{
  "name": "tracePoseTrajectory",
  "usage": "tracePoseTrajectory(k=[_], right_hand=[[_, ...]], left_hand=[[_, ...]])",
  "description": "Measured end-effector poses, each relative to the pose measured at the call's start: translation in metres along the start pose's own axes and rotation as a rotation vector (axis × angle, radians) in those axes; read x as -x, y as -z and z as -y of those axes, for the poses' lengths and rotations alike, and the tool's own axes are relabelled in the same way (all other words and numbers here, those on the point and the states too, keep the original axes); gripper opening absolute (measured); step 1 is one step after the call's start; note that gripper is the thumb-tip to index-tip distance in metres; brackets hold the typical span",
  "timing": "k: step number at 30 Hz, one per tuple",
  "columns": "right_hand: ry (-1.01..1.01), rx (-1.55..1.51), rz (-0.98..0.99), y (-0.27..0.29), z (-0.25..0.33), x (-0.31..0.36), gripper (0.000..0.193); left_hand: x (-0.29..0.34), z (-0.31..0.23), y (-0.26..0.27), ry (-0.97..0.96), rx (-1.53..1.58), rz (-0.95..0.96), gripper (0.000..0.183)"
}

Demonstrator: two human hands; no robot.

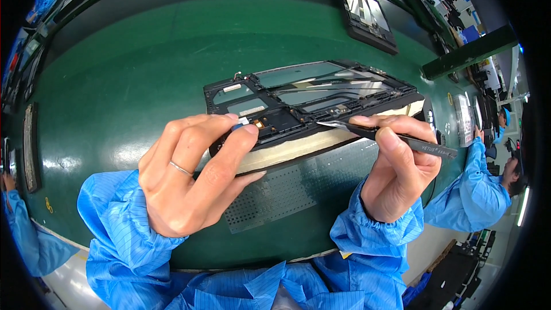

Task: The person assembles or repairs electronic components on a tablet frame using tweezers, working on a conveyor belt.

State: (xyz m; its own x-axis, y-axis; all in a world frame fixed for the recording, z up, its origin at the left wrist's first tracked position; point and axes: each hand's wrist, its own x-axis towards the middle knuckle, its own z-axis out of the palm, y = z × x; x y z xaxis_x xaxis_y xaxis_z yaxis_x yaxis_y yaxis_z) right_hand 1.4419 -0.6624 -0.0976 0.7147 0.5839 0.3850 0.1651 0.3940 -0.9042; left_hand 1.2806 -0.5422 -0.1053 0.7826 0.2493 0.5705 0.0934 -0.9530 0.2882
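Note:
A black device frame (298, 106) with clear panels and thin strips rests on a dark fixture with a cream padded edge (281, 152). My left hand (192, 178), a ring on one finger, reaches over its near left corner. Thumb and fingertip there close around a small white-and-blue piece (243, 121), partly hidden, beside a gold-coloured part (259, 124). In my right hand (399, 161) is a pair of black tweezers (361, 132), gripped between thumb and fingers. The pointed tips lie at the frame's near edge, right of the left fingertips.
Under the fixture a dotted clear sheet (275, 198) covers part of the green table (132, 86). Another framed panel (367, 14) stands at the far right, near a dark green post (470, 51). A co-worker in blue (473, 183) sits to the right.

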Motion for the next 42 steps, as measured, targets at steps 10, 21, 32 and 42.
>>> tracePoseTrajectory(k=[10, 21, 32, 42], right_hand=[[0.484, 0.446, 0.293, 0.012, 0.001, 0.000, 0.024], [0.677, 0.713, 0.259, 0.031, 0.016, 0.014, 0.036], [0.464, 0.712, 0.214, 0.042, -0.010, 0.023, 0.030], [0.329, 0.682, 0.320, 0.033, -0.029, 0.027, 0.024]], left_hand=[[-0.006, -0.001, -0.006, -0.039, -0.040, -0.056, 0.051], [-0.014, 0.022, -0.006, -0.382, -0.146, -0.109, 0.035], [-0.059, 0.096, 0.032, -0.234, -0.836, 0.056, 0.050], [-0.125, 0.140, -0.094, -0.274, -0.524, 0.046, 0.042]])
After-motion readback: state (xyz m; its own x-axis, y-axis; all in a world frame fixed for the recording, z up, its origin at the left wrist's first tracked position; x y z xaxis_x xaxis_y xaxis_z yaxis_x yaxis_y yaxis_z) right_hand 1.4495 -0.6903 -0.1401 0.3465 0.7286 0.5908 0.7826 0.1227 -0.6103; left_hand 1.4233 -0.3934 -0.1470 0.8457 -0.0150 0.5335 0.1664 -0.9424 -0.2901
